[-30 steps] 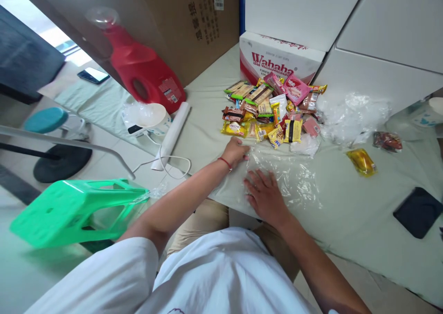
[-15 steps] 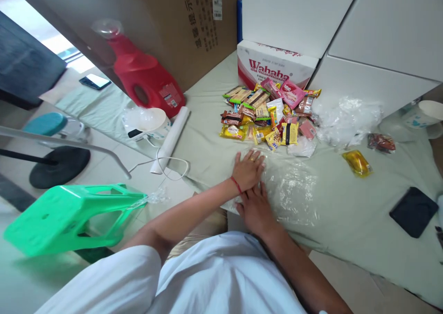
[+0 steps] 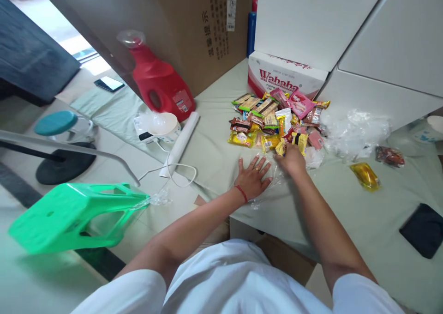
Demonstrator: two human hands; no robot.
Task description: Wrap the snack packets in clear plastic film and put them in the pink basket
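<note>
My left hand (image 3: 254, 180) lies flat with fingers spread, palm down on a crumpled clear plastic bag (image 3: 273, 178) on the cloth-covered table. At the near edge of the snack pile, my right hand (image 3: 293, 161) has its fingers closed on a small yellow snack packet (image 3: 281, 147); part of the packet is hidden by the hand. Beside those fingers is another yellow packet with a dark band (image 3: 300, 141). The pile behind holds several wrapped snacks, among them green-edged wafer packs (image 3: 266, 107), a pink packet (image 3: 300, 103) and a yellow-wrapped cake (image 3: 241, 139).
A Wahaba carton (image 3: 282, 76) stands behind the pile, with crumpled clear plastic (image 3: 358, 131) to its right. Further right lie a golden packet (image 3: 365, 175) and a black pouch (image 3: 422, 231). Leftward are a red jug (image 3: 166, 87), white roll (image 3: 180, 143), cable and green stool (image 3: 69, 217).
My right hand has moved from beside my left hand on the plastic bag forward to the snack pile. My left hand has spread its fingers, and the bag looks more bunched up.
</note>
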